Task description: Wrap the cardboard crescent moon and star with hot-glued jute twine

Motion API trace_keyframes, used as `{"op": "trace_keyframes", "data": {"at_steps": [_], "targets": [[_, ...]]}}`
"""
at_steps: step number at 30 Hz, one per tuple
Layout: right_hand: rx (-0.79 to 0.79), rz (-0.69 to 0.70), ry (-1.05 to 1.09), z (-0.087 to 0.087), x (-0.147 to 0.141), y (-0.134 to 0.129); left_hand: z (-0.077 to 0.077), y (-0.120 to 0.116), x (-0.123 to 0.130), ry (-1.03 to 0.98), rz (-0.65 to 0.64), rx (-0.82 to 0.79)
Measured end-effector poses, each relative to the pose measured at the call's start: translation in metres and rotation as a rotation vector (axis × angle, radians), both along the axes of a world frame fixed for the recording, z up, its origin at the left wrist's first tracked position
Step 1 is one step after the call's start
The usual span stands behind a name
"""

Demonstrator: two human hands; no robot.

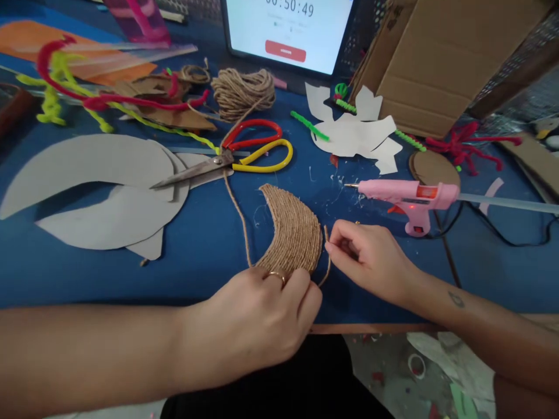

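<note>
A curved crescent piece covered in rows of brown twine (293, 228) lies on the blue table. My left hand (266, 311), with a ring on one finger, is closed over its lower end; the fingertips are hidden beneath. Just right of the piece, my right hand (371, 256) pinches the loose twine end (327, 265) between thumb and forefinger. Another length of twine (238, 215) runs from the piece's lower left up past the scissors (222, 161) to the twine bundle (242, 93). The pink glue gun (408, 195) rests on its side above my right hand.
Grey cut-out shapes (105, 198) lie at the left, below tangled pipe cleaners (96, 102). White paper cut-outs (353, 131), a cardboard disc (434, 169) and a cardboard box (454, 58) are at the upper right. A screen (288, 29) stands at the back. The glue gun's cord (502, 233) trails rightward.
</note>
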State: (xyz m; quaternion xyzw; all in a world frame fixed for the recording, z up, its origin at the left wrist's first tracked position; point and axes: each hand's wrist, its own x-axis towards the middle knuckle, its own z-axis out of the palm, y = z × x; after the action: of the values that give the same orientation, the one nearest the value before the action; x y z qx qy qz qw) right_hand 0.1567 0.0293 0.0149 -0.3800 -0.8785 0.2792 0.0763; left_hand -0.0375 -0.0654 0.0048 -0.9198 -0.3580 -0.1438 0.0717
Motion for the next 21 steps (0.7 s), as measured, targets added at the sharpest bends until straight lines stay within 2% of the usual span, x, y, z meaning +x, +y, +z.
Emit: {"op": "trace_keyframes", "data": {"at_steps": [5, 12, 17, 21], "targets": [[0.073, 0.028, -0.088, 0.001, -0.004, 0.004, 0.001, 0.002, -0.005, -0.008, -0.082, -0.073], [0.133, 0.054, -0.094, 0.001, -0.007, 0.005, 0.003, 0.003, -0.014, -0.041, -0.157, -0.239], [0.157, 0.034, -0.083, -0.002, -0.005, 0.005, 0.004, 0.003, -0.016, -0.027, -0.17, -0.214], [0.163, 0.045, -0.083, -0.002, -0.004, 0.005, 0.005, 0.002, -0.017, -0.001, -0.192, -0.253]]}}
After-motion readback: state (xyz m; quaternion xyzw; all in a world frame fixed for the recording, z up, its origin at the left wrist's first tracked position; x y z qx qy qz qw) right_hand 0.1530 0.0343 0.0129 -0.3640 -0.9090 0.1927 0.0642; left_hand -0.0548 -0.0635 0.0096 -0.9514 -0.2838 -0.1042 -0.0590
